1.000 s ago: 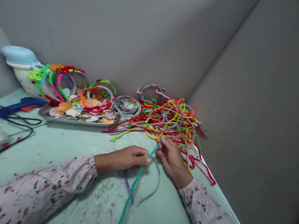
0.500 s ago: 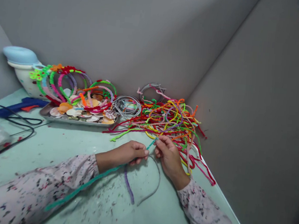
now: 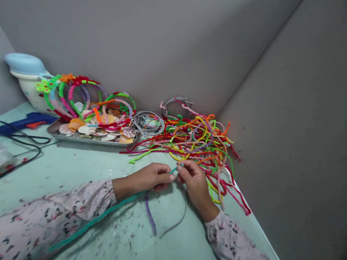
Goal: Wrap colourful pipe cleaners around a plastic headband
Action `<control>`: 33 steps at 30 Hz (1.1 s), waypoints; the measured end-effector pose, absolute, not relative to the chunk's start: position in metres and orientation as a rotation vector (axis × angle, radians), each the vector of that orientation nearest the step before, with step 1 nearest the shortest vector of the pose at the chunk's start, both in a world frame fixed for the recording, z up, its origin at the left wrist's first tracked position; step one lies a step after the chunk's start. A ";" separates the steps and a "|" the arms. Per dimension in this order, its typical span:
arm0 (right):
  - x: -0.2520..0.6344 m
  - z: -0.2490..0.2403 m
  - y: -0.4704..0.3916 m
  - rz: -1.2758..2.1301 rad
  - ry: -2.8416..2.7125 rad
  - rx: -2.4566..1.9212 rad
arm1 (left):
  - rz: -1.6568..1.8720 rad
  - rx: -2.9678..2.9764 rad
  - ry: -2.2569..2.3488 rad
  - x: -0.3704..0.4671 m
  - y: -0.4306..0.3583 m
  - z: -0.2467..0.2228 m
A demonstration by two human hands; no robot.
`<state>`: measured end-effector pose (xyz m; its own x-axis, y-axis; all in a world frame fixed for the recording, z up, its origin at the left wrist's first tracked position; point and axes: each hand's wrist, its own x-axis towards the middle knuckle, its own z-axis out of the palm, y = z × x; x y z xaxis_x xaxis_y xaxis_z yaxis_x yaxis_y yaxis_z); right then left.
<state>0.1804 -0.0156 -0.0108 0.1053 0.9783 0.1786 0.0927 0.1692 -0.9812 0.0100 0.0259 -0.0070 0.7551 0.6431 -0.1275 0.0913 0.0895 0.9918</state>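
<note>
Nearest, the tail of a teal fuzzy stem [image 3: 94, 222] trails from under the left grip [image 3: 155, 178] along the left sleeve [image 3: 41, 215]; just below that grip hangs a purple fuzzy strip [image 3: 150, 215], and below the gap between the two grips a grey wire [image 3: 179, 219] curves bare over the counter [image 3: 176, 255]; the two look like ends of one hoop, though any join is hidden by the fingers.

The left grip is pinched on the teal stem; the right grip [image 3: 194, 185], just beside it, nips the stem's short end; the purple side seems covered and the wire side not, so the piece looks only partly done, with the long teal tail loose and unwound.

Beyond the left grip, a tray [image 3: 92, 141] of shells bears several wrapped hoops [image 3: 62, 97], some with flowers, apparently complete; just beyond the right grip spreads a tangled pile of coloured stems [image 3: 197, 136]; beyond the left grip, beside the pile, lies a coil of grey wire [image 3: 135, 122], seemingly uncovered stock.
</note>
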 end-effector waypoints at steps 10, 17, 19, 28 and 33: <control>0.179 -0.021 -0.017 0.662 -1.449 -1.193 | 0.529 1.357 0.688 0.010 0.025 -0.008; 0.178 -0.013 -0.023 0.378 -1.635 -1.216 | 0.518 1.336 0.702 0.012 0.025 -0.006; 0.178 -0.011 -0.024 0.375 -1.628 -1.227 | 0.519 1.342 0.709 0.012 0.025 -0.007; 0.177 -0.009 -0.023 0.552 -1.491 -1.230 | 0.547 1.366 0.742 0.013 0.024 -0.008; 0.178 -0.011 -0.018 1.046 -1.208 -1.184 | 0.557 1.369 0.751 0.013 0.024 -0.008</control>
<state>0.1781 -0.0180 -0.0113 0.0924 0.9890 0.1152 0.0275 0.1131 -0.9932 0.0135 0.0237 -0.0080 0.6541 0.7415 -0.1496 0.0722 0.1358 0.9881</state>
